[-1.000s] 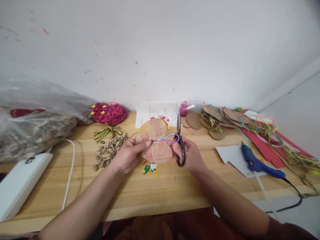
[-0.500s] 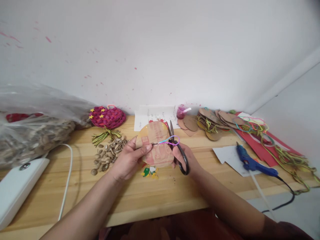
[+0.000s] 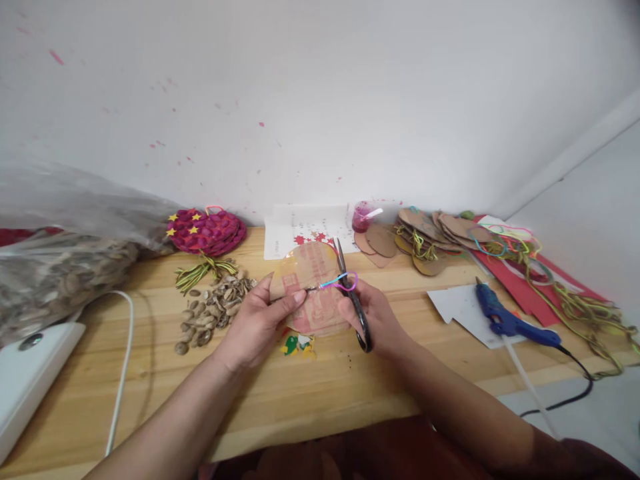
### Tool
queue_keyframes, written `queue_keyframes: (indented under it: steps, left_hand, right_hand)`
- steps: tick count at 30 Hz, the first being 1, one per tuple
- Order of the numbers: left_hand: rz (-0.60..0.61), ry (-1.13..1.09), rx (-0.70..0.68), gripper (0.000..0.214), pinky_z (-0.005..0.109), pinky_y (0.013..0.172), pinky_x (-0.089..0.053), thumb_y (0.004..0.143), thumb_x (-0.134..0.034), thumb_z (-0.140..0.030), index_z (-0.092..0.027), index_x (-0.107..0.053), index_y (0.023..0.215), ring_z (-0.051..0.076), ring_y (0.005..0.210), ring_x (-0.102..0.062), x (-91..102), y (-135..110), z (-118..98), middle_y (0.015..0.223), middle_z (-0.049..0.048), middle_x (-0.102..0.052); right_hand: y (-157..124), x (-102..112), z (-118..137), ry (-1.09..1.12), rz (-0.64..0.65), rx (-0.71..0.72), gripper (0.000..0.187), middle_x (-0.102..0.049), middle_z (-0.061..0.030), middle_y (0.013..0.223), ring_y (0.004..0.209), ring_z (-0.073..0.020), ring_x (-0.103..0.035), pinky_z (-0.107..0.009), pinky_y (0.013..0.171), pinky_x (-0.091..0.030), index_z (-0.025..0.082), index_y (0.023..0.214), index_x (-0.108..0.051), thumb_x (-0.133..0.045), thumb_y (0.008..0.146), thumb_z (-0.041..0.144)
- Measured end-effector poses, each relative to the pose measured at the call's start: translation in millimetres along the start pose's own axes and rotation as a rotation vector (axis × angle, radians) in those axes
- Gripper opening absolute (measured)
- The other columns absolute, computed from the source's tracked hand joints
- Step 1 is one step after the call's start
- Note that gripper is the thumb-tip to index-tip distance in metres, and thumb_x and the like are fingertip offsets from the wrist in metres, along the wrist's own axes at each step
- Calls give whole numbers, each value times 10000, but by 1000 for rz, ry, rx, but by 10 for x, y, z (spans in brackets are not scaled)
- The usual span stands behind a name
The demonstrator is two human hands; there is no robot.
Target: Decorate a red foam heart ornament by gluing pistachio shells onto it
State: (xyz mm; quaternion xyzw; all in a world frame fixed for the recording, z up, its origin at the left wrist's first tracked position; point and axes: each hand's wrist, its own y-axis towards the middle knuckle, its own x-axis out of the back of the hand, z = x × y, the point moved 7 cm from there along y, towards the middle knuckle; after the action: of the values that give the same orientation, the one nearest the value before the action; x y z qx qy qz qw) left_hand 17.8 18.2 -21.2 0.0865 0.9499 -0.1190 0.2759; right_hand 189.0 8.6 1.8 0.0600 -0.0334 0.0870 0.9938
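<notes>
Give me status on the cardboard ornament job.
Done: one magenta shell-covered piece lies at the back. In hand: left hand holds a cardboard disc with a coloured loop; right hand holds scissors at it. Left: this disc carries no shells, and a cardboard stack waits.

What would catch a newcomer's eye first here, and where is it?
At the middle of the table, the left hand pinches a round cardboard disc bearing a coloured cord loop, while the right hand holds black scissors beside it. A dark red woven ornament lies back left by the wall, and a blue glue gun rests to the right.
</notes>
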Motion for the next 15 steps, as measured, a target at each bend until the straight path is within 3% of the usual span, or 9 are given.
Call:
queue_keyframes:
  steps: [10,15]
  left_hand:
    - [13,-35,21,333,269,753,-619,719,-907,-208,-199,-733,1003,170,772,-755,-6,9,28,913,27,-807]
    - [17,-42,27,363,269,747,-629,711,-913,-204,-199,-730,1024,170,773,-758,-21,0,37,938,33,-811]
  right_hand:
    - [21,11,58,-10,-8,15,492,-530,16,729,670,-144,-457,-289,650,-463,211,823,-604,-729,790,686]
    - [11,19,20,2,-14,-26,490,-473,44,644,585,-122,-421,-270,560,-396,217,766,-579,-717,805,686]
